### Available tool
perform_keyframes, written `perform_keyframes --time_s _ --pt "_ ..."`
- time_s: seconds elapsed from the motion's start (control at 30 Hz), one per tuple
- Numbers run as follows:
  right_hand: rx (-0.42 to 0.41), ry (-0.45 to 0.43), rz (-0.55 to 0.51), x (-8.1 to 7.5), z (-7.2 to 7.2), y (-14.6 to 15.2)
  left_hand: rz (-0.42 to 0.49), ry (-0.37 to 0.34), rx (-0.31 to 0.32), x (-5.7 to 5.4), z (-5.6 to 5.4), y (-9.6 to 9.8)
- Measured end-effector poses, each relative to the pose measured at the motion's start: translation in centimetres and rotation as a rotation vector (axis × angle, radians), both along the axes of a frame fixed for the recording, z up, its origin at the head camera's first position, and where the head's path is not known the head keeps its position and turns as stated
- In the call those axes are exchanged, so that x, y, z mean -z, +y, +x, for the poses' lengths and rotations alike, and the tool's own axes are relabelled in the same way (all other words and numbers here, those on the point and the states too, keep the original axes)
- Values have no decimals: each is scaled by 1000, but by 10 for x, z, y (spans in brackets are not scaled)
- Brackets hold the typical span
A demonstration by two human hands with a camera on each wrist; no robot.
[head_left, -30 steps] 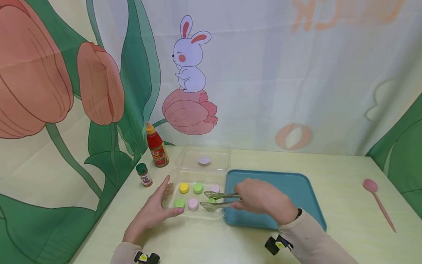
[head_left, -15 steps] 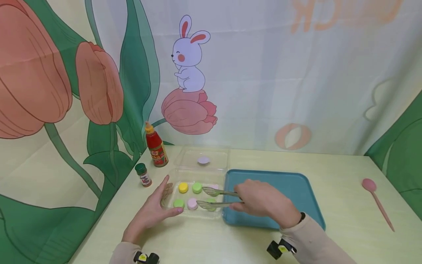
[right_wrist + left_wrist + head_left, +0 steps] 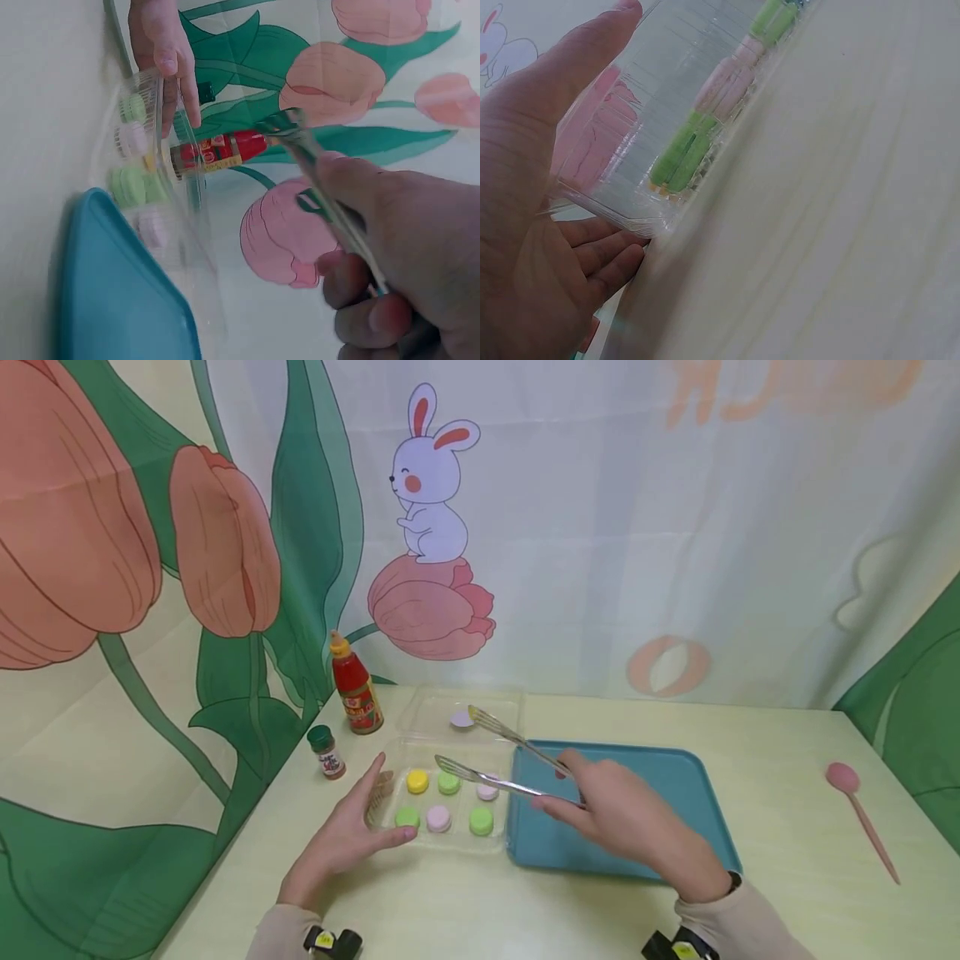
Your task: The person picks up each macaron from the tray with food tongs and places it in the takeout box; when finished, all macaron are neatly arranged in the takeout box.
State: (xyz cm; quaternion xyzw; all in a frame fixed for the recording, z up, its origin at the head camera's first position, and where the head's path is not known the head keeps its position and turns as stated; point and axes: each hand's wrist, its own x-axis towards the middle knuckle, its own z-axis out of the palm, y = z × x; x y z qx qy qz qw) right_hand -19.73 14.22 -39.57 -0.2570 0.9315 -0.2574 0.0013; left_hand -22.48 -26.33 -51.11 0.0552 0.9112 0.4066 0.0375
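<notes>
In the head view my left hand [image 3: 341, 843] rests on the left side of a clear plastic container [image 3: 461, 846], thumb along its front and straight fingers along its side wall. Several macarons lie inside: a yellow one [image 3: 417, 782], green ones [image 3: 482, 821] and pink ones [image 3: 438, 818]. My right hand [image 3: 630, 818] grips metal tongs [image 3: 528, 747] above the blue tray [image 3: 678, 777]. Their arms reach left over the container, spread wide, with nothing between the tips. In the right wrist view the fingers curl round the tongs' handle.
The container's lid [image 3: 427, 714] lies folded back, with a lilac oval on it. Behind on the left stand a red sauce bottle [image 3: 360, 697] and a green-capped spice jar [image 3: 327, 753]. A pink spoon [image 3: 862, 818] lies far right. A printed curtain [image 3: 570, 568] hangs behind the table.
The tongs have risen from over the right-hand macarons, tips swinging up and back, and their arms are farther apart. The right hand has tilted and shifted slightly right. The left hand stays put.
</notes>
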Motion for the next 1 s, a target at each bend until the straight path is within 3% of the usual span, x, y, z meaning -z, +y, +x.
perform_keyframes --time_s 0.1,0.3,0.53,0.67,0.83,1.0 --pt "72 73 -103 9 2 13 1 0 2 -1 -1 0" --pt "242 304 -284 28 10 43 8 -4 3 0 -1 0" --pt "476 412 -379 42 15 87 6 -5 -2 0 -1 -1" --pt "622 385 -400 49 19 108 16 0 -9 0 -1 -3" --pt "844 266 -421 60 24 135 28 -7 -3 1 0 -2" --pt "945 183 -460 72 27 159 31 -1 -5 1 0 -1"
